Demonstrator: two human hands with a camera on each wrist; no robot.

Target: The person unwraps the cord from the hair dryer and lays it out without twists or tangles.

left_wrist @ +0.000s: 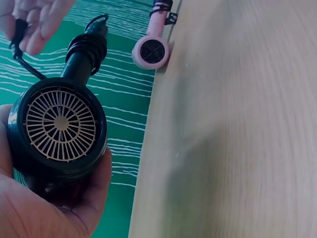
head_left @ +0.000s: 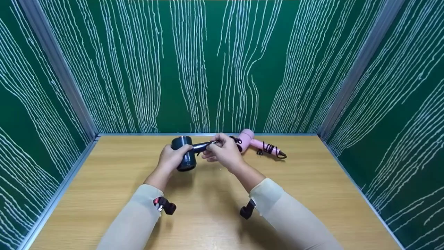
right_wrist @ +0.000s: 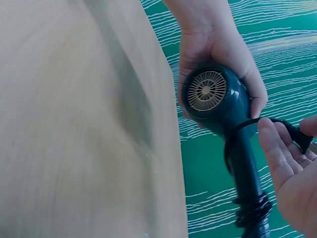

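Observation:
My left hand (head_left: 170, 158) grips the barrel of a dark green hair dryer (head_left: 187, 163), holding it above the table. The dryer's round grille (left_wrist: 61, 124) faces the left wrist camera, and its handle points to the right in the head view. A black cord (right_wrist: 252, 210) is wound around the lower handle. One end of the cord runs loose across to my right hand (head_left: 227, 152). There the fingers and thumb pinch the black plug (right_wrist: 302, 140), beside the handle. Part of the plug is hidden by the fingers.
A pink hair dryer (head_left: 245, 139) lies on the wooden table (head_left: 208, 215) near the back edge, just beyond my right hand, its handle wrapped in black cord. Green walls with white wavy lines (head_left: 190, 69) enclose the table on the back and sides.

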